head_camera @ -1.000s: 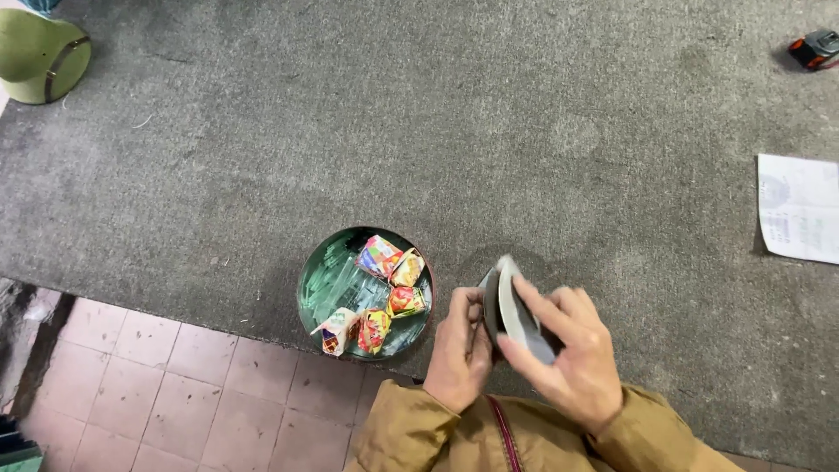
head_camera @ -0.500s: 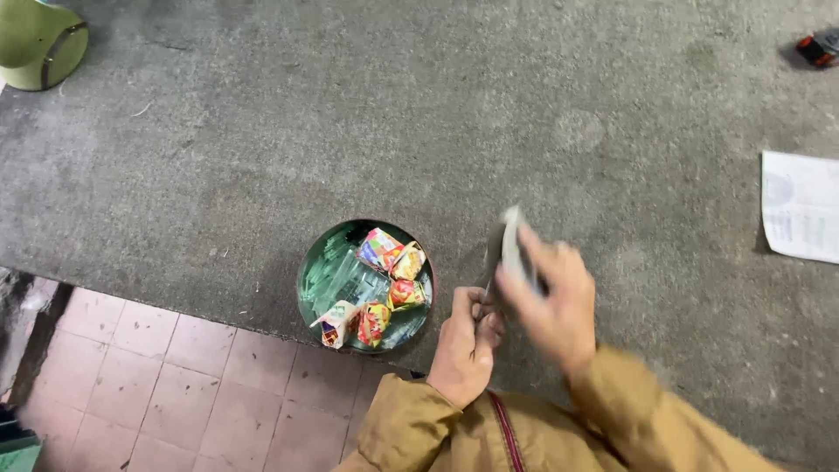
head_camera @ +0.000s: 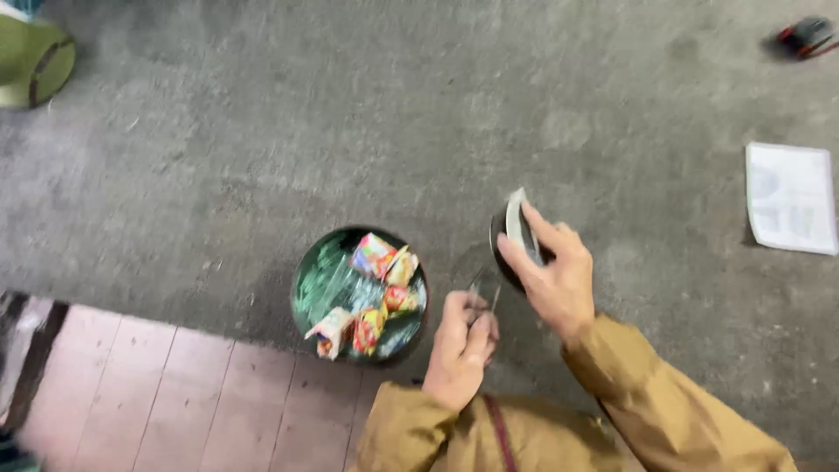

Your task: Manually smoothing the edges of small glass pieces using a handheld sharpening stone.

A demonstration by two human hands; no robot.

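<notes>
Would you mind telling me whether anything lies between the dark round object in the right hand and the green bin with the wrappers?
Only the left hand, pinching a thin metal piece, sits low in that gap. Otherwise bare grey floor separates the dark round object in the right hand from the green bin.

Soft, even daylight with no glare, grey concrete floor (head_camera: 262, 131) flatly lit, faint shadow beside the round green bin (head_camera: 359, 295), motion blur smearing the whole frame, right hand (head_camera: 549, 271) and left hand (head_camera: 463, 345) soft-edged, corners blurriest, white paper sheet (head_camera: 791, 197) unreadable.
</notes>
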